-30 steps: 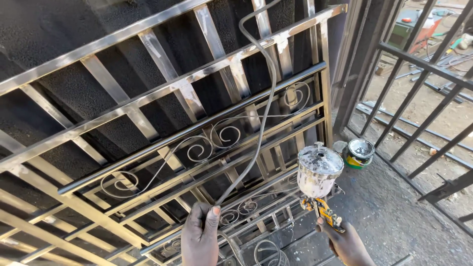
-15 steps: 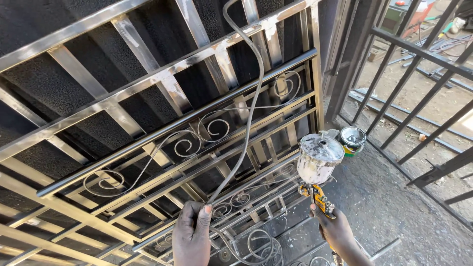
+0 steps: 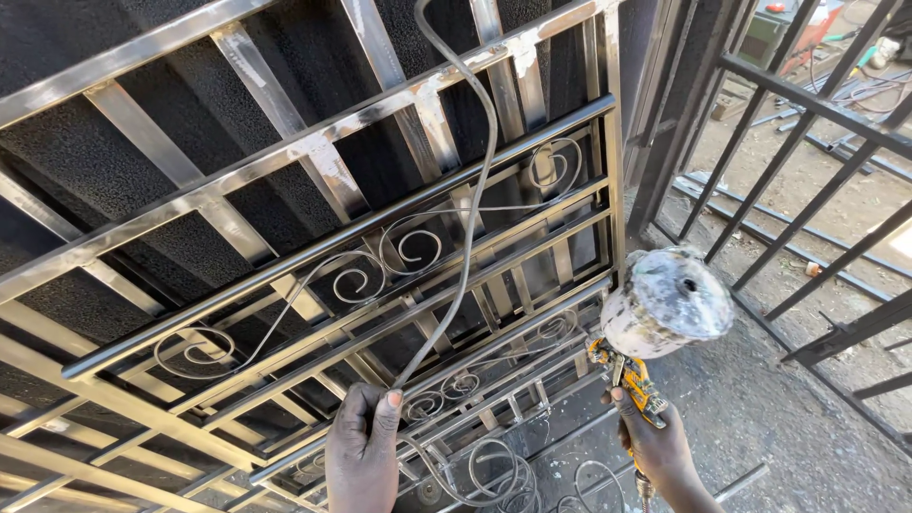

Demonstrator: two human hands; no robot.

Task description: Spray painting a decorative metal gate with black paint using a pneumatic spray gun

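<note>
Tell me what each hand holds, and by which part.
Left hand grips the grey hose near its lower end; right hand holds the spray gun by its handle.

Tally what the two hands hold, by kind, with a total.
Spray gun, in the right hand: 1
Grey hose, pinched by the left hand: 1
Total: 2

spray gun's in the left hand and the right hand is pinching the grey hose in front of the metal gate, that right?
Not quite: the hands are swapped. In the head view the right hand grips the spray gun, with its paint-spattered cup on top, and the left hand pinches the grey hose. The hose does run in front of the metal gate.
</note>
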